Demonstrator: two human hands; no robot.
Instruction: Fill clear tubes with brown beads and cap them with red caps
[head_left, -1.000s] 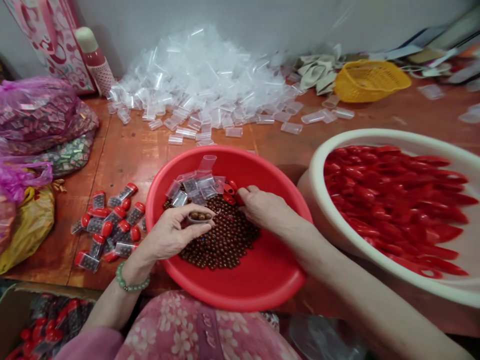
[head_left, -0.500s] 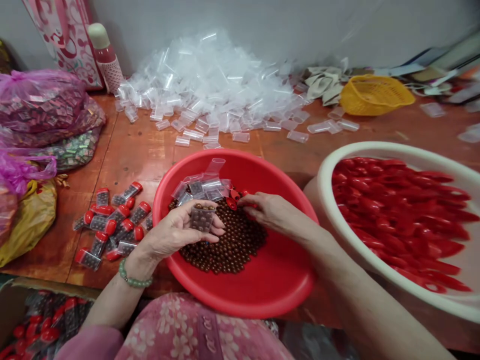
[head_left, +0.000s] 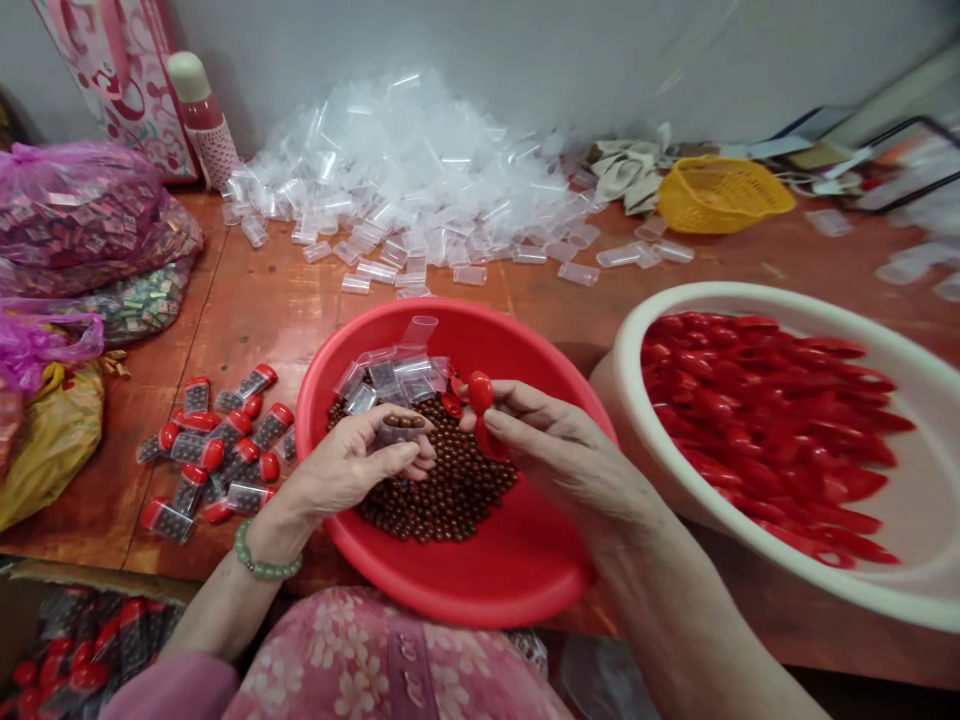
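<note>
A clear plastic vial [head_left: 401, 432], apparently part-filled with brown beads [head_left: 442, 490], sits gripped in the left hand [head_left: 345, 470] over a red basin [head_left: 480, 600], while the right hand [head_left: 559, 450] pinches a red cap [head_left: 481, 395].

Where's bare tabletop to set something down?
Bare wood tabletop shows between the capped tubes and the loose clear tubes, and behind the white basin. Crowded: the red basin, with brown beads, left hand and right hand.
</note>
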